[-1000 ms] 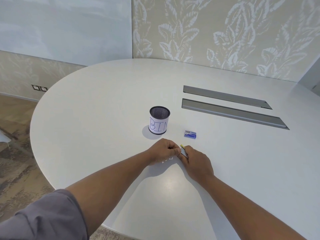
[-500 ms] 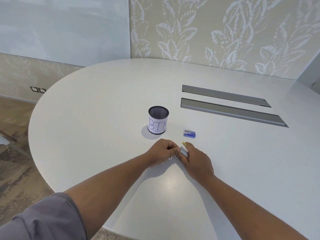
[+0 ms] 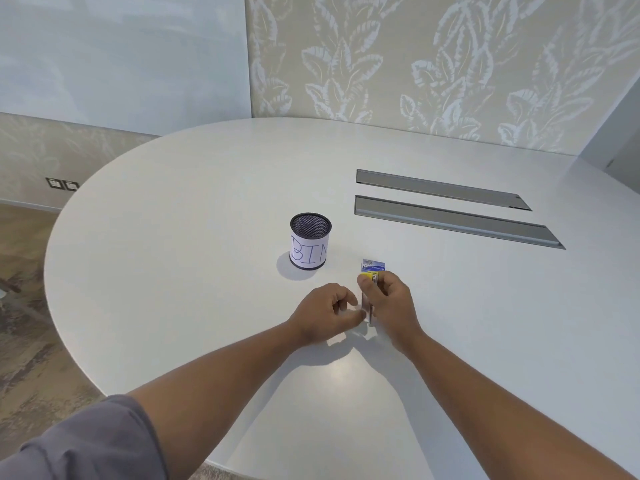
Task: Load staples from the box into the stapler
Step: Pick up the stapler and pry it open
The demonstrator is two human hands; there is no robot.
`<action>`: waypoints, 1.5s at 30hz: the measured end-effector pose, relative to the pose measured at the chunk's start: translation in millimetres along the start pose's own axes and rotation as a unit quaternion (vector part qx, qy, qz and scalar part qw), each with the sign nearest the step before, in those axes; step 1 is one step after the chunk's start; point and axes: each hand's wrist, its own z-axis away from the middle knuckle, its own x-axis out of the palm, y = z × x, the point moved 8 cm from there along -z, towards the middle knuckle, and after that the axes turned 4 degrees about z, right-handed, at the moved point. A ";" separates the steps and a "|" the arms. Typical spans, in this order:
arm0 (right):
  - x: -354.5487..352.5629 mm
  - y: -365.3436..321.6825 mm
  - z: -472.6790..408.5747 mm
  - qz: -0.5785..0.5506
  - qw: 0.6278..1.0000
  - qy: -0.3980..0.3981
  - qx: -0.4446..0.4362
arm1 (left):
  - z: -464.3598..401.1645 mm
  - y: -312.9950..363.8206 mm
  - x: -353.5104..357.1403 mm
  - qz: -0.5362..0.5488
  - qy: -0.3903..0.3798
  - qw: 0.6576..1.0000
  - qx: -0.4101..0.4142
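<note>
- Near the middle of the frame, my right hand [image 3: 391, 303] holds the stapler [image 3: 370, 295], its yellow end up by my thumb and its metal part running down toward the desk [image 3: 173, 254].
- That grip is curled round the stapler body.
- My left hand [image 3: 327, 315] sits just beside it, fingers loosely curled near the metal part; I cannot tell whether it pinches anything.
- Just above my right hand lies the box [image 3: 373, 264] of staples, flat on the desk.
- Left of it stands the mesh cup [image 3: 310, 241] labelled BIN.
- I judge I am opening the stapler's magazine; next calls for reaching to the box for a strip.
</note>
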 end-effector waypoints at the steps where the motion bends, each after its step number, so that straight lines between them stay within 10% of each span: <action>1: 3.9 -0.8 -0.3 -0.042 0.999 -0.014 0.011 | -0.1 1.4 0.6 -0.013 -0.001 1.000 0.005; 21: 10.3 34.4 1.2 -0.325 0.918 -0.126 0.189 | 1.7 5.5 12.2 -0.146 -0.041 0.988 0.021; 45: 9.9 35.7 1.8 -0.350 0.910 -0.126 0.183 | 6.3 11.6 13.5 -0.166 -0.050 0.984 0.031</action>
